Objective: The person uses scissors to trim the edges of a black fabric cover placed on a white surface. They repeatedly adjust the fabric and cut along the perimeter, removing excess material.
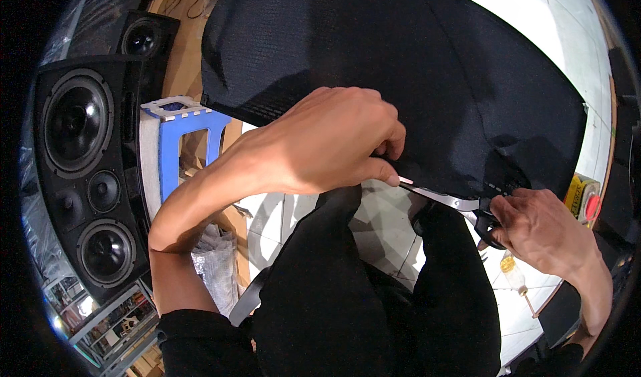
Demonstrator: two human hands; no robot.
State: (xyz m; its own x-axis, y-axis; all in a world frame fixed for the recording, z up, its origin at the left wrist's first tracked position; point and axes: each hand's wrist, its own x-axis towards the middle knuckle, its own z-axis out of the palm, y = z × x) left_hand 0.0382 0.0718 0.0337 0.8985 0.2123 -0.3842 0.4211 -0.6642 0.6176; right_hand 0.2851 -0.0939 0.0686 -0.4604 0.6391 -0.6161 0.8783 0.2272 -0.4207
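Observation:
A large sheet of black textured fabric [387,50] spreads across the upper middle of the view, above my knees. My left hand [334,140] lies over its near edge, fingers curled and pinched on the fabric just left of the blade tips of a pair of metal scissors [447,200]. My right hand [537,227] grips their black handles at the lower right, with the blades pointing left along the fabric's edge, partly under it.
Black speaker cabinets [120,130] stand at the left, beside a blue step stool [171,143], silver wrapping [217,270] and metal shelving [107,323]. A yellow tin [574,195] and a small bottle [514,277] sit on the white tiled floor [264,237] at right.

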